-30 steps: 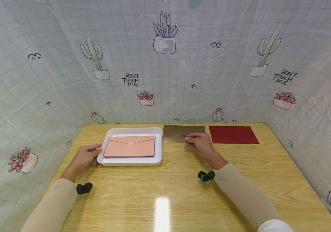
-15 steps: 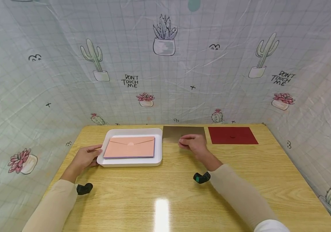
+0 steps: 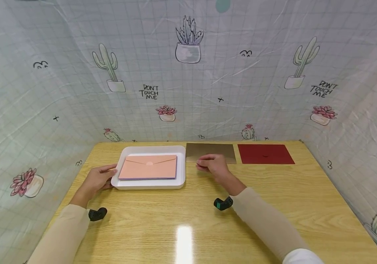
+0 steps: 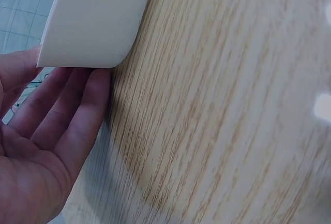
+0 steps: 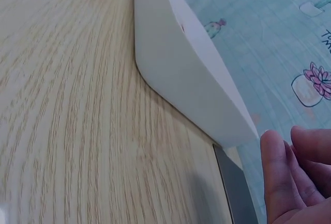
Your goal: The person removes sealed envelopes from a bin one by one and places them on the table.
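In the head view a white tray (image 3: pixel 148 186) lies on the table at left of centre. A peach envelope (image 3: pixel 147 169) rests inside it on top of something purple, of which only an edge shows. My left hand (image 3: pixel 96 180) holds the tray's left end, thumb at the rim (image 4: pixel 39 63) and fingers below it. My right hand (image 3: pixel 215 168) hovers to the right of the tray, near the front edge of a brown envelope (image 3: pixel 209 148). Its fingers are loosely bent, and nothing shows between them. In the right wrist view its fingertips appear close to the tray's corner (image 5: pixel 248 131).
A red envelope (image 3: pixel 265 154) lies flat at the back right, beside the brown one. The wooden table (image 3: pixel 142 223) extends forward. A patterned curtain (image 3: pixel 208 73) hangs behind and along both sides of the table.
My right hand has moved left from over the brown envelope toward the tray. The left hand, the tray and the envelopes have stayed in place.
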